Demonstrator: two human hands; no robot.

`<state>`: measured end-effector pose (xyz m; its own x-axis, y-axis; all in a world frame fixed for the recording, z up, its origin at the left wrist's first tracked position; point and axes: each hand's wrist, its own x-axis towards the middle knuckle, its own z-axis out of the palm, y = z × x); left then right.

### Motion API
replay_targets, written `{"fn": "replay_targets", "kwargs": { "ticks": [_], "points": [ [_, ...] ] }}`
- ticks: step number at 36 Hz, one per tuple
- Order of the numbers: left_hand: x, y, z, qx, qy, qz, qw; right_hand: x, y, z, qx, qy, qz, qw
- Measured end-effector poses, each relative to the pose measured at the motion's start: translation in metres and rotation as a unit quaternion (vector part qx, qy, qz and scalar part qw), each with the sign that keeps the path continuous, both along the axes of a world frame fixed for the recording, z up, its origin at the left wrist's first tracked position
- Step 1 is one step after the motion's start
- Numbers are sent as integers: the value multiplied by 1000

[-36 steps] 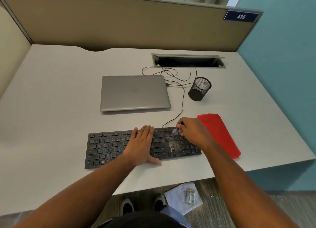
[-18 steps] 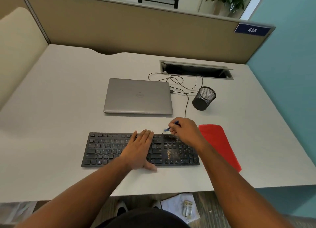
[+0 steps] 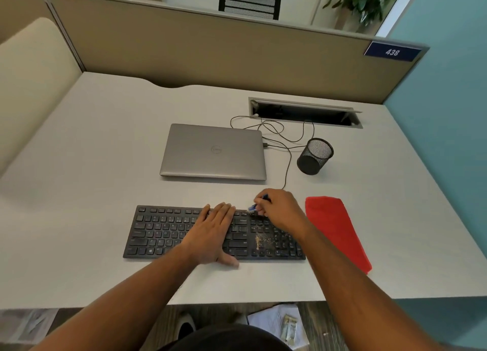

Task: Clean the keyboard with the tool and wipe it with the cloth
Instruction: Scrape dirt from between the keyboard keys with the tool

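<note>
A black keyboard (image 3: pixel 163 232) lies near the front edge of the desk, with pale crumbs scattered on its right part. My left hand (image 3: pixel 213 232) rests flat on the middle keys, fingers straight. My right hand (image 3: pixel 279 209) grips a small blue brush (image 3: pixel 253 207) whose tip touches the top row of keys at the right. The brush handle is mostly hidden inside my fingers. A red cloth (image 3: pixel 340 229) lies flat on the desk just right of the keyboard.
A shut grey laptop (image 3: pixel 213 151) sits behind the keyboard, with thin cables (image 3: pixel 287 137) running to a cable slot (image 3: pixel 305 112). A black mesh cup (image 3: pixel 315 155) stands right of the laptop. Partition walls close the back and sides. Papers (image 3: pixel 279 324) lie on the floor.
My right hand has shifted with the brush along the top right keys, its tip lifted half a second ago and now back on them. The left hand stays flat. The camera view has tilted up.
</note>
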<state>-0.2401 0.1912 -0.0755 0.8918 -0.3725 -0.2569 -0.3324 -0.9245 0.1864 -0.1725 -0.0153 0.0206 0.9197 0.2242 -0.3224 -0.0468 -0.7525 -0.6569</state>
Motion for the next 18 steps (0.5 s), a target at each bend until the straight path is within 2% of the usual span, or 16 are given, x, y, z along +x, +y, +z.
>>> {"fn": "replay_targets", "kwargs": {
  "ticks": [6,10,13,18],
  "points": [
    [0,1,-1,-4,-2,-1,1000,4,-35,-2,-93,-1,-12,996],
    [0,1,-2,-5,-1,-1,1000,9,-46,-1,-41,3,-60,997],
    [0,0,-2,-5,1,-1,1000,1,-39,-5,-20,-13,-56,998],
    [0,1,-3,-8,6,0,1000,-13,-44,-14,-55,3,-29,998]
  ]
}}
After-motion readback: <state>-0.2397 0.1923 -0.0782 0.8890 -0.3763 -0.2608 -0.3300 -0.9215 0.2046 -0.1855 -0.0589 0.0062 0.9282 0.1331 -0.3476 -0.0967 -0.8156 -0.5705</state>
